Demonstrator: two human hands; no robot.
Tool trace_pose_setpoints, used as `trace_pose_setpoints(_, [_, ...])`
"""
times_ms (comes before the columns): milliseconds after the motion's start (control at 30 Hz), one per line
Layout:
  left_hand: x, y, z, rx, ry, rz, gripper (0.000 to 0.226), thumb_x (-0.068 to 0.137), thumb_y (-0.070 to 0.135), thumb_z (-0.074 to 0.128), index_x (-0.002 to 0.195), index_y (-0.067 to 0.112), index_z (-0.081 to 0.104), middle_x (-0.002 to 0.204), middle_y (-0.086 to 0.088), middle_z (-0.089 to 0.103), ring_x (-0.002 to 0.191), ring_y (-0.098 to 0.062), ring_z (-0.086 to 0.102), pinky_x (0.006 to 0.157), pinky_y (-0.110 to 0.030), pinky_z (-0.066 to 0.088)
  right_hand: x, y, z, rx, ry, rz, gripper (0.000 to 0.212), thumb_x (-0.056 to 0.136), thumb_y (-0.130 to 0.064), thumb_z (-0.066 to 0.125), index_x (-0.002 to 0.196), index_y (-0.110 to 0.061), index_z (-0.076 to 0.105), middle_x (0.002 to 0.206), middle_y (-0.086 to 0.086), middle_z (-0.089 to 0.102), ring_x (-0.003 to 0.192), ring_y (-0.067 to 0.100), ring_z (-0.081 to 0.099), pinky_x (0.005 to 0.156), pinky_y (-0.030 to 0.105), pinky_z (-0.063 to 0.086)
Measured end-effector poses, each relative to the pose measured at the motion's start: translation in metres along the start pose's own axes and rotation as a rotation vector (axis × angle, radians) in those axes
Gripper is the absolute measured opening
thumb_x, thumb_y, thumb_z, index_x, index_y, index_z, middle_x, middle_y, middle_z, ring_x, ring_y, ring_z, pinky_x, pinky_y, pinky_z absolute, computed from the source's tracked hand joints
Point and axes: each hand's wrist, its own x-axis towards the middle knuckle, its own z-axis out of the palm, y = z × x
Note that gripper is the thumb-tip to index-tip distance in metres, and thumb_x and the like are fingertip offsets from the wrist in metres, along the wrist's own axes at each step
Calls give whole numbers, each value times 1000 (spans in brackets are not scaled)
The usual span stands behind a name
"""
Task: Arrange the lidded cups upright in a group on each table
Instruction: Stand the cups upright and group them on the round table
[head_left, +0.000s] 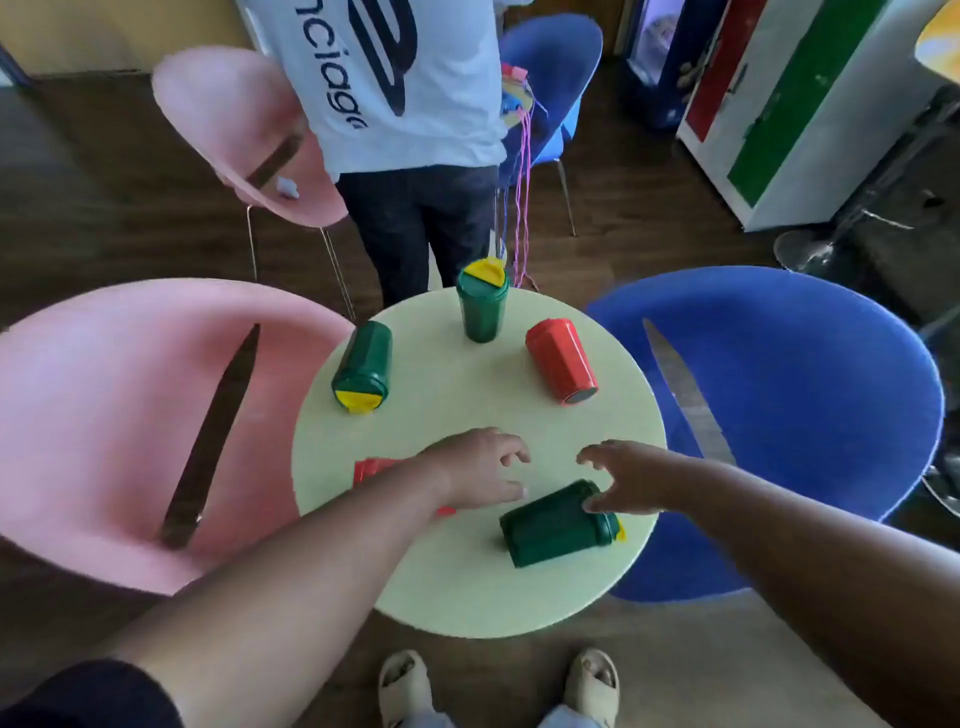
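Note:
A round pale green table (467, 582) carries several lidded cups. One green cup with a yellow lid (482, 301) stands upright at the far edge. Another green cup (362, 366) lies on its side at the left, and a red cup (562, 359) lies on its side at the right. A third green cup (556, 522) lies near the front right, with my right hand (631, 480) just above its lid end, fingers spread, thumb touching it. My left hand (480, 475) hovers open over the table's middle. My left forearm mostly hides a red cup (370, 470).
Pink chairs (130, 431) stand at the left and a blue chair (779, 405) at the right, close against the table. Another person (410, 130) stands just beyond the far edge. A white cabinet (789, 104) with red and green doors is at the back right.

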Motion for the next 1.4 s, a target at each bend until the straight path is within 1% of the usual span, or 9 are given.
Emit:
trace_pose_setpoints(167, [21,12,44,-51,-106,-22,60,82,52,68,135,35,47,133,8,52,118,-13,54,96,-31,46,11,24,28,53,-151,12,114,69,-55,83,158,-25,18,158,0,36,142,24,38,116,41,35])
trace_pose_setpoints(300, [34,14,66,-80,-128,-15,80,73,53,76,143,32,42,137,7,50,118,-14,54,98,-32,46,21,34,44,78,-158,-24,125,66,-47,89,159,-24,9,158,1,37,141,25,39,114,41,36])
trace_pose_setpoints(400, [42,15,79,-87,-137,-33,90,67,57,78,145,33,38,139,9,49,121,-14,52,98,-33,46,28,37,52,145,-126,-39,116,66,-40,90,156,-27,18,146,0,49,127,24,50,104,38,43])
trace_pose_setpoints(533, [48,15,83,-85,-120,-21,86,67,54,79,141,33,41,135,11,52,117,-14,54,95,-32,47,32,39,54,227,-96,-66,97,65,-35,88,144,-29,32,123,-5,57,107,21,57,93,40,52])
trace_pose_setpoints(667, [49,14,74,-173,-52,-12,80,65,48,80,136,37,43,128,16,56,113,-10,56,95,-33,50,28,37,42,272,-3,-95,101,65,-35,85,147,-28,29,135,-7,47,114,19,54,95,37,51])
trace_pose_setpoints(800, [47,9,52,-229,85,6,81,64,44,82,133,38,41,122,18,59,111,-5,57,92,-28,50,25,22,15,277,158,-191,97,67,-33,83,147,-32,30,127,-12,36,108,14,49,86,25,47])
trace_pose_setpoints(1033, [37,-3,24,-271,223,4,84,61,52,82,133,38,42,125,25,57,110,-1,58,92,-32,52,30,-11,-9,41,314,-277,94,70,-35,81,149,-34,31,135,-3,33,112,15,41,80,27,45])
trace_pose_setpoints(1133, [30,-9,20,-271,242,6,87,63,49,83,138,36,40,128,21,58,110,-4,58,92,-30,52,31,-20,-9,20,309,-268,97,71,-41,83,151,-29,30,138,-3,32,116,19,46,84,30,49])
trace_pose_setpoints(1400, [17,-14,19,-236,272,-18,87,70,44,83,144,34,38,134,14,55,112,-7,58,93,-26,49,30,-28,-9,36,260,-254,104,73,-48,82,155,-26,23,147,-3,30,134,20,36,101,37,48])
